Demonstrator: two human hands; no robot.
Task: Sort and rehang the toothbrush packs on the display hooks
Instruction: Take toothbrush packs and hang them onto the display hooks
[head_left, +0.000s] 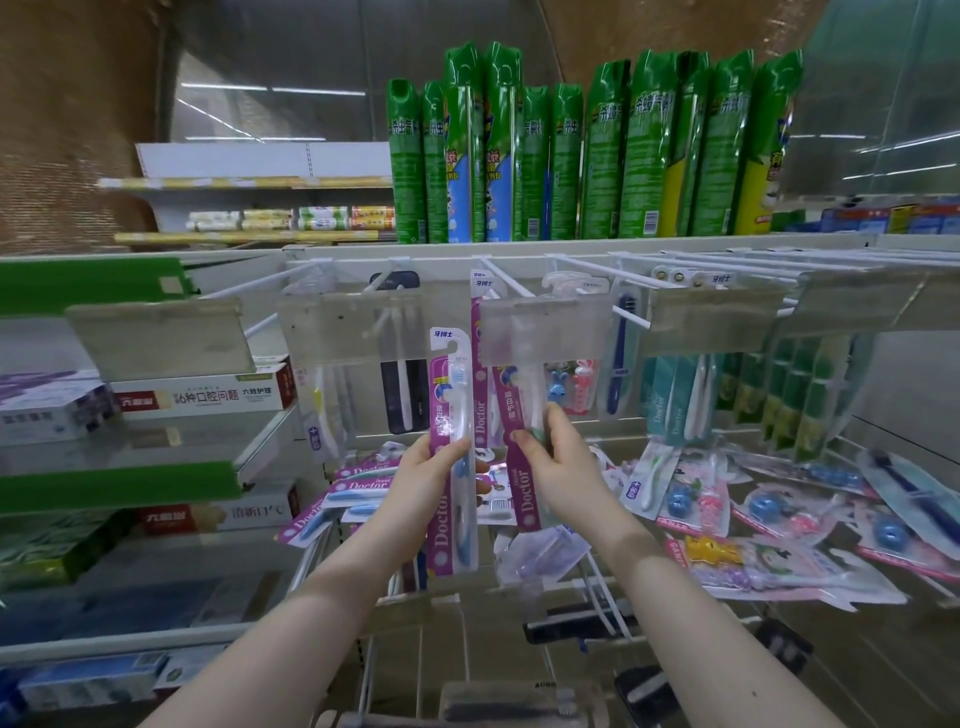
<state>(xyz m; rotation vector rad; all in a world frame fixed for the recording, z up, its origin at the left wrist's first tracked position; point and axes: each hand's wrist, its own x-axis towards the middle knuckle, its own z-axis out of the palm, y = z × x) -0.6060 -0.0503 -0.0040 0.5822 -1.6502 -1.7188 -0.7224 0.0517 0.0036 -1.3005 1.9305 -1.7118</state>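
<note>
My left hand grips a purple "Doctor" toothbrush pack upright, its hang hole just left of a clear price-tag holder. My right hand pinches a second purple pack that reaches up behind that tag holder; its top is hidden. White display hooks run out from the back rail above. More purple packs lie flat on the wire shelf below my left hand. Several mixed toothbrush packs, some with children's figures, lie loose on the shelf at right.
Green spray cans stand on the top shelf. Teal and green packs hang at right, a dark pack at centre left. Toothpaste boxes fill the left shelves. Lower hooks jut out beneath my forearms.
</note>
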